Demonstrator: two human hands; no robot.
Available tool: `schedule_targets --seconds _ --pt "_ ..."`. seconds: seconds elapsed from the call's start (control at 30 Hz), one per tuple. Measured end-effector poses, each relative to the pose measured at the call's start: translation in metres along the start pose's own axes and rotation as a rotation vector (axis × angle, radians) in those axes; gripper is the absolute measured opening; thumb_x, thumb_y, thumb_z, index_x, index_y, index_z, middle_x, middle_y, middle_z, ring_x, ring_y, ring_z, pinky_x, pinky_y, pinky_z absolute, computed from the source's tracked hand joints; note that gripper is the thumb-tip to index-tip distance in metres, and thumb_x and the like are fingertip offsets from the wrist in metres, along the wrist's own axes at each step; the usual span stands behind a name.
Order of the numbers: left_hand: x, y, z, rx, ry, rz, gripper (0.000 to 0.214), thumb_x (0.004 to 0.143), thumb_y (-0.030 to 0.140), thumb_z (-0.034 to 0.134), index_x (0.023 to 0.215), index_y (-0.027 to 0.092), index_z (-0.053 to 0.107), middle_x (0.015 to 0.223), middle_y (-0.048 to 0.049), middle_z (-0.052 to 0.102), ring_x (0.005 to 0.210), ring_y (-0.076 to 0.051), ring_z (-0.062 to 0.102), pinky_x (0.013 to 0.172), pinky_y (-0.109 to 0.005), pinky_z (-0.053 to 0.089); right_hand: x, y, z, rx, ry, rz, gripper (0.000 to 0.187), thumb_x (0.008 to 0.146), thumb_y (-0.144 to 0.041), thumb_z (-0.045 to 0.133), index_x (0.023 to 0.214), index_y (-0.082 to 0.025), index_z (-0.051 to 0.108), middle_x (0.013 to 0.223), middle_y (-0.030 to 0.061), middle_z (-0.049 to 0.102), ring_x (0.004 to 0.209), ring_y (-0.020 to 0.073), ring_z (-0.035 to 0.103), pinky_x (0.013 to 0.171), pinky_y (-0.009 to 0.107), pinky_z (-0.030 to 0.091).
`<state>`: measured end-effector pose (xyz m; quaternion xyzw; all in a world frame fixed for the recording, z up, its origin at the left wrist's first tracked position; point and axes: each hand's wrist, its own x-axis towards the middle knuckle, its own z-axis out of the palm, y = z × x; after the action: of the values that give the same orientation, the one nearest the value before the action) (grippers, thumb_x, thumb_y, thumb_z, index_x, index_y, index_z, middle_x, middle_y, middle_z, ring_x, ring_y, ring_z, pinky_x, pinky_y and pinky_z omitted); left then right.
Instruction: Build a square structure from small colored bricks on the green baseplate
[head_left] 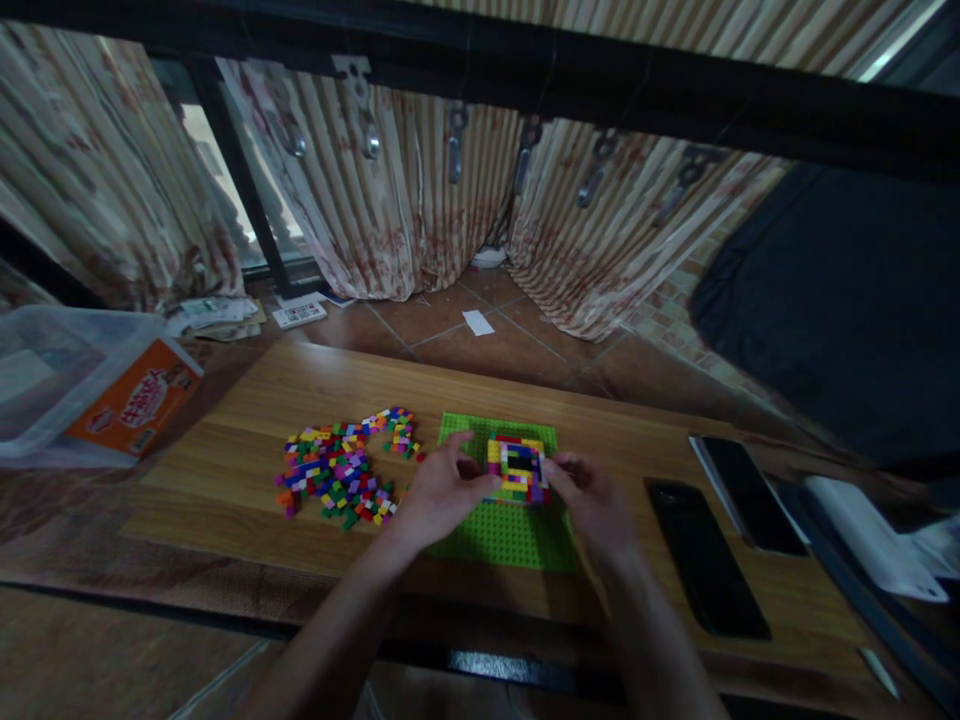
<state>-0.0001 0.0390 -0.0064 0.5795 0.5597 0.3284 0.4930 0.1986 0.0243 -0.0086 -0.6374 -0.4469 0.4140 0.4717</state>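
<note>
Wooden tabletop [225,480] here, and the brick build [516,482] on the green baseplate [506,543] looks part-done imo, ring laid, plenty left in the loose pile [341,475], left hand [441,490] and right hand [596,500] flanking the build, can't tell if gripping.

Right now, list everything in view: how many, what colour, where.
Brick build: 1, multicoloured, on baseplate
Baseplate: 1, green, on table
Loose bricks: many, mixed colours, table's left
Phones: 2, black, table's right
Table: 1, brown, centre
Bin: 1, clear, left
Paper pile: 1, pale, by bin
Floor sheet: 1, white, beyond table
Curtains: several, beige and reddish, back
Rail: 1, black, top
Unclear bulk: 1, dark, right
Unclear object: 1, white, far right
Left hand: 1, bare, build's left
Right hand: 1, bare, build's right
</note>
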Motion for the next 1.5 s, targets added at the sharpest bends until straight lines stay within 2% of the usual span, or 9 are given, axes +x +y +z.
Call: schedule_targets --seconds 0.07,0.17,0.27,0.47,0.87,1.13,1.3,1.4,1.5 --pt "0.003 -0.003 -0.017 -0.026 0.045 0.022 0.066 0.071 0.035 0.07 0.129 0.011 0.051 0.085 -0.0058 0.071 0.075 -0.02 0.067 0.068 -0.031 0.05 0.001 -0.003 -0.007 0.086 0.109 -0.044 0.034 0.069 -0.051 0.071 0.075 -0.017 0.065 0.07 0.0024 0.066 0.064 0.0155 0.059 0.061 0.028 0.046" --pt "0.008 -0.009 -0.047 -0.025 0.22 0.019 0.046 0.076 0.031 0.063 0.118 0.013 0.059 0.089 -0.0068 0.072 0.081 -0.02 0.068 0.072 -0.031 0.052 0.003 -0.003 -0.013 0.123 0.235 -0.063 0.033 0.069 -0.049 0.072 0.068 -0.017 0.064 0.061 -0.001 0.059 0.055 0.0112 0.049 0.053 0.024 0.039" --pt "0.009 -0.015 -0.075 0.199 0.391 -0.015 0.034 0.079 0.025 0.057 0.11 0.014 0.065 0.089 -0.0075 0.074 0.084 -0.021 0.068 0.077 -0.031 0.052 0.003 -0.001 -0.012 0.124 0.229 -0.045 0.034 0.068 -0.049 0.073 0.068 -0.016 0.065 0.06 -0.0013 0.058 0.054 0.0108 0.046 0.051 0.024 0.037" --pt "0.003 -0.019 -0.099 0.719 0.498 -0.105 0.035 0.085 0.014 0.044 0.11 0.016 0.068 0.105 -0.0114 0.072 0.095 -0.023 0.067 0.085 -0.032 0.049 0.0 -0.001 -0.007 0.003 0.205 -0.049 0.036 0.07 -0.051 0.071 0.078 -0.016 0.069 0.067 0.0024 0.064 0.063 0.0164 0.055 0.056 0.027 0.042" --pt "0.012 -0.028 -0.092 0.927 0.345 0.068 0.039 0.079 0.011 0.052 0.115 0.016 0.067 0.114 -0.0108 0.07 0.109 -0.025 0.06 0.102 -0.038 0.039 -0.001 -0.01 -0.008 -0.257 0.186 -0.046 0.034 0.069 -0.051 0.067 0.076 -0.018 0.072 0.068 0.0062 0.071 0.066 0.0243 0.065 0.055 0.03 0.045" --pt "0.014 -0.031 -0.091 0.944 0.399 0.021 0.024 0.08 0.011 0.05 0.091 0.016 0.07 0.093 -0.0117 0.072 0.095 -0.025 0.065 0.095 -0.037 0.043 -0.002 -0.015 -0.003 -0.221 0.168 -0.068 0.032 0.069 -0.049 0.067 0.074 -0.017 0.071 0.068 0.0065 0.072 0.062 0.0225 0.065 0.053 0.028 0.047" --pt "0.013 -0.022 -0.083 0.566 0.405 0.132 0.022 0.082 0.018 0.053 0.096 0.018 0.07 0.097 -0.0075 0.072 0.091 -0.021 0.066 0.087 -0.032 0.049 -0.003 -0.013 0.002 -0.153 0.135 -0.11 0.031 0.073 -0.048 0.066 0.077 -0.017 0.07 0.071 0.0049 0.071 0.064 0.02 0.063 0.058 0.028 0.048" --pt "0.012 -0.013 -0.064 0.239 0.295 0.203 0.023 0.084 0.023 0.053 0.1 0.016 0.068 0.094 -0.0056 0.072 0.084 -0.018 0.066 0.079 -0.028 0.051 -0.004 -0.012 0.007 -0.067 0.117 -0.171 0.029 0.075 -0.047 0.066 0.075 -0.018 0.068 0.069 0.0035 0.069 0.064 0.0188 0.062 0.06 0.029 0.049" --pt "0.01 -0.006 -0.042 0.098 0.174 0.24 0.026 0.087 0.028 0.052 0.103 0.015 0.068 0.092 -0.0058 0.072 0.083 -0.018 0.065 0.076 -0.028 0.052 -0.004 -0.011 0.01 -0.039 0.114 -0.207 0.028 0.077 -0.046 0.065 0.079 -0.018 0.069 0.073 0.0041 0.07 0.066 0.0186 0.062 0.062 0.03 0.05"
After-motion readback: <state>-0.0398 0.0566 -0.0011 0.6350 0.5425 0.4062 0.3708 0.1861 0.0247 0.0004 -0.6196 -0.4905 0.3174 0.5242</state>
